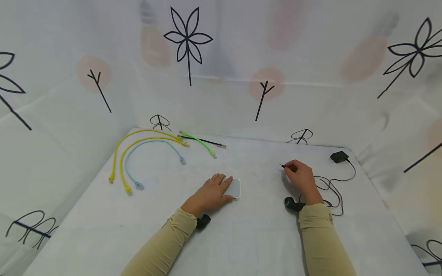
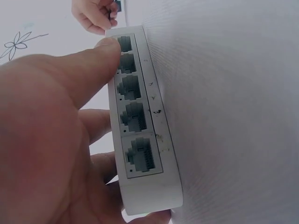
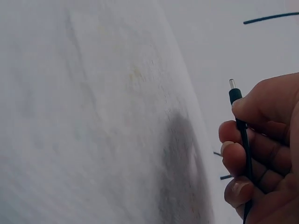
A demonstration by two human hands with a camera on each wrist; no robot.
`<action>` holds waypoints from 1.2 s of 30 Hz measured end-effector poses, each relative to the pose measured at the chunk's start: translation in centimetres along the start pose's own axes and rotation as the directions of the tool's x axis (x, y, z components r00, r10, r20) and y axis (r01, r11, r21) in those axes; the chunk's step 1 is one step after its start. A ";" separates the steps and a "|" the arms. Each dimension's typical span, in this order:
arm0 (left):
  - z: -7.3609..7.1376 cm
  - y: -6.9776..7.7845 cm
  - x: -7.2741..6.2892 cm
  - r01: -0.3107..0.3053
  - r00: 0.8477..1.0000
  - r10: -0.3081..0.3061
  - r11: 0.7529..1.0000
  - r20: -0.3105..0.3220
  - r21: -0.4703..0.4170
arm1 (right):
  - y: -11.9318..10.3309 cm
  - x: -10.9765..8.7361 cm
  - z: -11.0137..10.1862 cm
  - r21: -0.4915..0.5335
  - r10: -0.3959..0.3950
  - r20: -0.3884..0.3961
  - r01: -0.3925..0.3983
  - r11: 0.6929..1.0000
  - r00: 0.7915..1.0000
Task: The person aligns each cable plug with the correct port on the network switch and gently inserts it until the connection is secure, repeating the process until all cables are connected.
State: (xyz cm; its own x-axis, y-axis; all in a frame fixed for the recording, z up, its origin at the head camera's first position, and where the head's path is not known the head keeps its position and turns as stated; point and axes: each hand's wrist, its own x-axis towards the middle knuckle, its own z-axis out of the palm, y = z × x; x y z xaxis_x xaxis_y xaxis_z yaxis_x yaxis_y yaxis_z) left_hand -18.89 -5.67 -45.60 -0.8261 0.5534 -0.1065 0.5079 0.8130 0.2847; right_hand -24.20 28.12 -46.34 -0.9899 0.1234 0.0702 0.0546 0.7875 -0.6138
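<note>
My left hand [image 1: 210, 193] grips a small white network switch [image 1: 235, 188] on the table. In the left wrist view, its thumb lies along the edge above a row of several grey Ethernet ports [image 2: 134, 116], and the other fingers reach around the far side. The ports that show have no cables in them. Over to the right, my right hand [image 1: 301, 178] pinches the black barrel plug [image 3: 235, 95] of a power cord between thumb and fingers, metal tip outward. The cord [image 3: 247, 158] runs down across the curled fingers.
The black power adapter [image 1: 339, 156] lies at the back right, its cord [image 1: 340, 197] looped beside my right wrist. At the back left are yellow cables [image 1: 121, 153], a light blue cable [image 1: 152, 141], a green cable [image 1: 202, 142] and a black cable [image 1: 210, 142]. Printed white cloth [image 1: 221, 99] hangs behind.
</note>
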 end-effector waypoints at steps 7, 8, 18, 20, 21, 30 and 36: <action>0.0 0.0 -0.1 -0.001 1.000 0.001 1.000 -0.011 -0.012 | -0.3 -0.4 0.5 -0.035 -0.067 0.032 0.068 0.997 0.997; 0.1 0.0 -0.2 0.001 1.000 -0.001 1.000 -0.011 -0.011 | -0.4 -0.6 0.6 -0.031 -0.071 0.047 0.072 0.997 0.996; 0.5 -0.1 -0.2 -0.007 0.999 0.007 1.000 -0.041 -0.005 | -1.1 -1.6 0.7 -0.044 -0.090 0.120 0.096 0.994 0.989; 0.5 0.0 -0.1 -0.008 0.999 0.008 1.000 -0.046 -0.004 | -1.2 -1.7 0.7 -0.055 -0.096 0.124 0.103 0.993 0.988; 0.5 0.1 -0.1 -0.008 0.999 0.007 1.000 -0.045 -0.006 | -1.2 -1.7 0.7 -0.058 -0.100 0.129 0.108 0.992 0.987; 0.1 0.5 -0.3 0.000 0.999 0.000 1.000 -0.046 -0.011 | -1.8 -2.0 1.6 -0.031 -0.147 0.162 0.154 0.988 0.976; -0.1 0.5 -0.4 0.004 0.999 -0.005 1.000 -0.051 -0.022 | -2.7 -2.0 2.3 -0.022 -0.155 0.213 0.164 0.986 0.965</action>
State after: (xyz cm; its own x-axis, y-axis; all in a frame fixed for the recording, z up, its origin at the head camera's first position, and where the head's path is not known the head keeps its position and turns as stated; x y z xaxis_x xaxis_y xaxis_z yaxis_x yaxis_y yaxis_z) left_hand -18.33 -5.49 -45.35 -0.8402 0.5391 -0.0588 0.4989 0.8110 0.3056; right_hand -22.65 24.34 -46.60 -0.9913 -0.1319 -0.0043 -0.1054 0.8104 -0.5764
